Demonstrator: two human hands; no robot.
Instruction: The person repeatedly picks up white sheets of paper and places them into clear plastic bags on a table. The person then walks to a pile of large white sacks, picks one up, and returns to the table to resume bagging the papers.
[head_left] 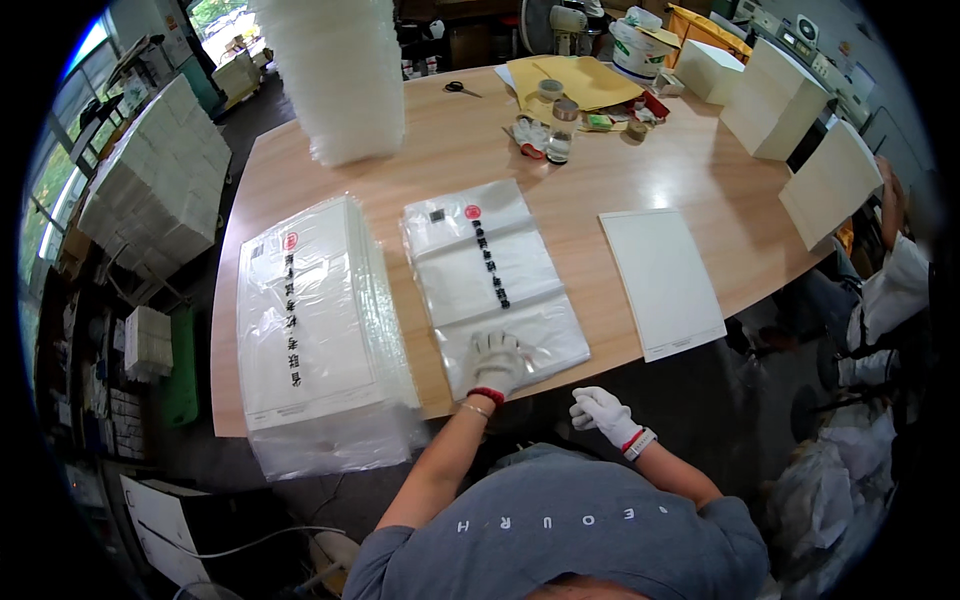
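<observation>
My left hand (497, 362), in a white knit glove with a red cuff, lies with its fingers spread on the lower part of a flat stack of printed plastic bags (535, 290). The bags have dark lettering, a red round mark and cross creases. My right hand (603, 412), gloved the same way, hangs just off the table's front edge with its fingers curled in and nothing showing in them. To the left is a thick pile of filled clear plastic bags (330, 300) holding white sheets. A stack of white paper (662, 285) rests by the right front edge.
A tall stack of translucent plastic (335, 80) stands at the back left of the wooden table (450, 140). Scissors (462, 89), a glass jar (562, 135) and yellow envelopes (580, 80) lie farther back. At right, another person's hand (889, 190) touches a paper block (830, 185).
</observation>
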